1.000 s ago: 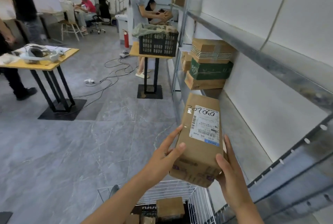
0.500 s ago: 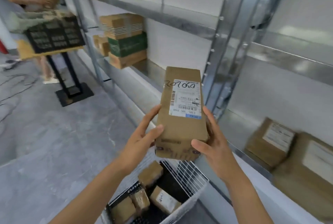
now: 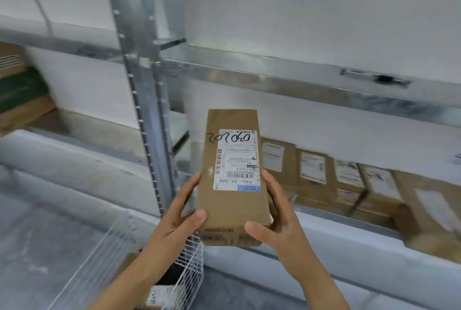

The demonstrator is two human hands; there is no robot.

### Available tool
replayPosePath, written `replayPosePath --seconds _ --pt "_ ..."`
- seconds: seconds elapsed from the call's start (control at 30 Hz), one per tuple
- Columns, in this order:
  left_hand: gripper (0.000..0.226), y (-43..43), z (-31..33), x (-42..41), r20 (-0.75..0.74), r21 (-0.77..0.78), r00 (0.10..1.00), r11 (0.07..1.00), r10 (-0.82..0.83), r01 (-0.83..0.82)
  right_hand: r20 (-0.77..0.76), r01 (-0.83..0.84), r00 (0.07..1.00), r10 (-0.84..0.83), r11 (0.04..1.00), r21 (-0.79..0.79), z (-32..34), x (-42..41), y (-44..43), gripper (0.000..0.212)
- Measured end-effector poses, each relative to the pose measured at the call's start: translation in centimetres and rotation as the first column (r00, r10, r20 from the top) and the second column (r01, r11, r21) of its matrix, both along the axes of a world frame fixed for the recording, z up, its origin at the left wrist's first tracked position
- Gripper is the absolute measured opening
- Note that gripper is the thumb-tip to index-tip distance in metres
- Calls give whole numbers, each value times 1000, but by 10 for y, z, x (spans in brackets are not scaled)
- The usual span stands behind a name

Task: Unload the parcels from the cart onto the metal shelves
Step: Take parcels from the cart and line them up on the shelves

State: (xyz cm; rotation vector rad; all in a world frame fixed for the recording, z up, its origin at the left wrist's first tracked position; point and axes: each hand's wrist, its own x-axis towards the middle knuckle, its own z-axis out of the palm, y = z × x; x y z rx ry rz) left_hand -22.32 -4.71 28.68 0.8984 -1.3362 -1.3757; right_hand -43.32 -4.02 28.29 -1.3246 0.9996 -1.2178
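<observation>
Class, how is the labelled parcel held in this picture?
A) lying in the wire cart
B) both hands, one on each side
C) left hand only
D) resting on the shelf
B: the left hand and the right hand grip opposite sides of the parcel.

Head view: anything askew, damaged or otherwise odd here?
Only minor things: the held parcel has its label upside down to the camera, and the upper shelf beam carries a dark scuff near its right end.
</observation>
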Motion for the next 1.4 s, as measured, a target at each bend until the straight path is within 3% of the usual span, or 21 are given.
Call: replayPosePath --seconds 0.3,0.53,0.63,0.97,1.13,1.4 --pt "77 18 1 -192 51 -23 929 929 -367 368 -24 355 934 -356 933 -53 5 -177 95 86" --pt "69 60 -11 -332 47 -30 805 805 -591 593 -28 595 801 -598 800 -69 -4 -289 182 88" --pt "56 80 -11 -376 46 -7 758 759 -651 651 -7 673 739 -674 739 -41 -7 -318 215 93" --pt "58 118 -14 -502 49 11 610 611 -791 792 118 805 591 -798 592 -27 -16 -406 282 86" --pt "57 124 -25 -592 39 0 565 565 -824 825 100 853 522 -847 521 -37 -24 -481 299 83" --pt "58 118 -35 -736 33 -43 524 522 -851 852 30 871 491 -871 489 -46 -19 -619 297 89"
